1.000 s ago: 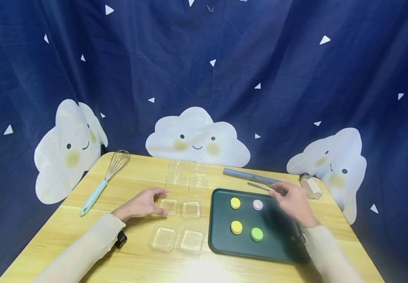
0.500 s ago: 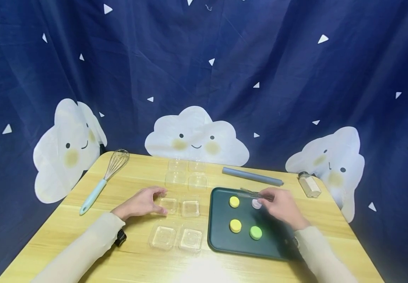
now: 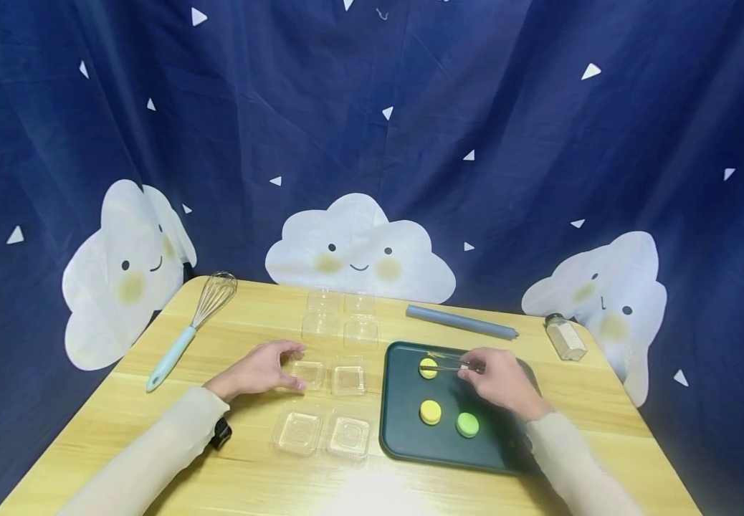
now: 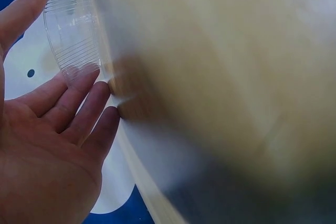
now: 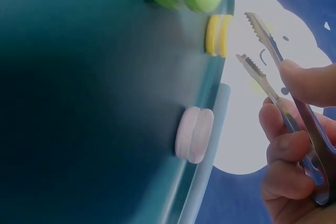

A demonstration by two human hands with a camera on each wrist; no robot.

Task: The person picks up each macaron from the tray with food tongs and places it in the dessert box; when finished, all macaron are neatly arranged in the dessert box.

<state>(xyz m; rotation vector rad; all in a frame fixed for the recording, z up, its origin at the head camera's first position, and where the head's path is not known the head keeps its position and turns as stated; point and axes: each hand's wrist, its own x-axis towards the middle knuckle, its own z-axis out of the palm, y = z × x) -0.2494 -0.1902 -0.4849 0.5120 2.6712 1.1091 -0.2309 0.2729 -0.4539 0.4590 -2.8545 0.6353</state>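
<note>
My left hand holds a clear plastic box on the table, thumb at one side and fingers at the other. The left wrist view shows its thumb and fingertips at the box's ribbed wall. With my right hand I grip metal tongs above the dark green tray. Their serrated tips are spread, and in the head view they overlap the back yellow macaron. A second yellow macaron and a green macaron lie nearer. The pink macaron is mostly hidden in the head view.
Beside the held box is another clear box, with more open clear boxes in front and behind. A whisk lies far left. Behind the tray is a blue-grey rolling pin; a black-capped jar lies back right.
My right hand has moved left over the tray with the tongs, from near the rolling pin past the pink macaron to the back yellow one. The left hand stays at its box.
</note>
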